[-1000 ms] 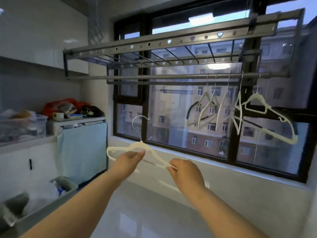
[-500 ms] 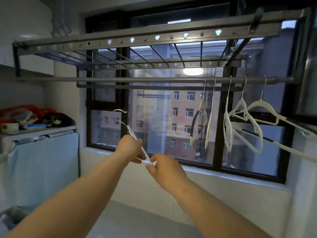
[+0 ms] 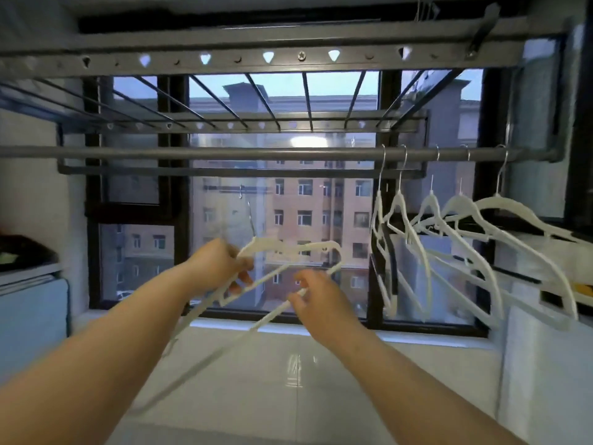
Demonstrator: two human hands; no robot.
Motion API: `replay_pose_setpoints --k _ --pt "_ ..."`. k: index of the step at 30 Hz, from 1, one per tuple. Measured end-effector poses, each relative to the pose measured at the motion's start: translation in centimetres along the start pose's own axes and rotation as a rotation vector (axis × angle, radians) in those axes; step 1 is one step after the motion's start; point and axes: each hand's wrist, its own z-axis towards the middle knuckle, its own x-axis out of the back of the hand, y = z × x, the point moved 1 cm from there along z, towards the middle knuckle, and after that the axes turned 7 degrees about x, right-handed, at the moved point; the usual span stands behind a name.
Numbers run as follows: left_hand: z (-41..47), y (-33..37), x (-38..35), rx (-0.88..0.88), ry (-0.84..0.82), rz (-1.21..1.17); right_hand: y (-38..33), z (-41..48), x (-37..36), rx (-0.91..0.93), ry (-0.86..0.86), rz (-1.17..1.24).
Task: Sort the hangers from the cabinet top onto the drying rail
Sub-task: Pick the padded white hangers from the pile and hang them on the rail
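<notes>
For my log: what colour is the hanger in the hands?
A white plastic hanger; head view shows it best.

Both forearms are bare, as are the left hand [image 3: 218,268] and right hand [image 3: 322,301].

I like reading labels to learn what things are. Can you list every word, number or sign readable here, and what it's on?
None: no word, number or label can be read in this picture.
The held hanger, the hung hangers and the rail are plain.
The rack beam bears only holes and a screw.
The building outside shows no sign.
</notes>
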Motion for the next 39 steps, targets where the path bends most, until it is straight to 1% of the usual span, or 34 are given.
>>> replay_pose_setpoints --k 2,4,6,7,10,12,14,17,20,22,24,26,28,30,32,36,39 --pt "1.0 -1.2 1.6 -0.043 -0.098 -0.002 -0.4 1.8 -0.5 0.034 0.066 -0.124" --pt "2.0 -2.3 3.1 -0.086 -0.201 -0.007 -1.1 3.7 -0.9 0.090 0.130 -0.298" --pt "3.2 -3.4 4.2 -0.122 -0.231 0.003 -1.7 5.3 -1.4 0.085 0.114 -0.397" --pt "3.9 -3.9 4.6 -0.138 -0.227 -0.006 -1.9 5.9 -1.5 0.049 0.060 -0.358" --pt "5.7 -5.0 5.5 -0.186 -0.221 -0.042 -2.8 6.8 -2.1 -0.097 -0.136 0.018" --pt "6.6 -5.3 5.6 -0.211 -0.247 -0.070 -3.0 7.1 -2.3 -0.125 -0.224 0.013" --pt "7.5 -5.5 5.2 -0.225 -0.231 -0.108 -3.2 7.0 -2.4 -0.164 -0.266 -0.017" --pt "8.9 -4.8 3.6 -0.297 -0.101 -0.217 -3.6 7.0 -2.3 -0.211 -0.228 -0.081" --pt "9.4 -2.4 0.8 -0.380 -0.082 -0.364 -3.4 6.8 -1.9 -0.294 -0.148 -0.151" --pt "9.4 -0.4 -1.4 -0.379 -0.032 -0.407 -3.3 6.5 -1.3 -0.370 -0.117 -0.147" --pt "9.3 1.5 -3.0 -0.330 0.019 -0.445 -3.1 6.0 -0.4 -0.417 -0.082 -0.160" --pt "9.4 3.3 -4.0 -0.302 -0.016 -0.515 -2.9 5.4 1.0 -0.461 -0.056 -0.192" --pt "9.4 4.8 -4.3 -0.291 -0.073 -0.598 -2.8 4.6 2.6 -0.511 -0.080 -0.236" --pt "9.5 6.1 -4.0 -0.313 -0.109 -0.659 -2.9 3.4 4.1 -0.555 -0.126 -0.250" --pt "9.6 7.6 -3.6 -0.357 -0.137 -0.670 -3.3 2.4 5.2 -0.573 -0.127 -0.206" --pt "9.4 11.5 -3.5 -0.383 -0.138 -0.645 -4.7 2.1 7.2 -0.553 0.023 -0.065" --pt "9.2 13.9 -4.0 -0.384 -0.108 -0.574 -5.8 3.0 8.3 -0.561 0.065 0.003"
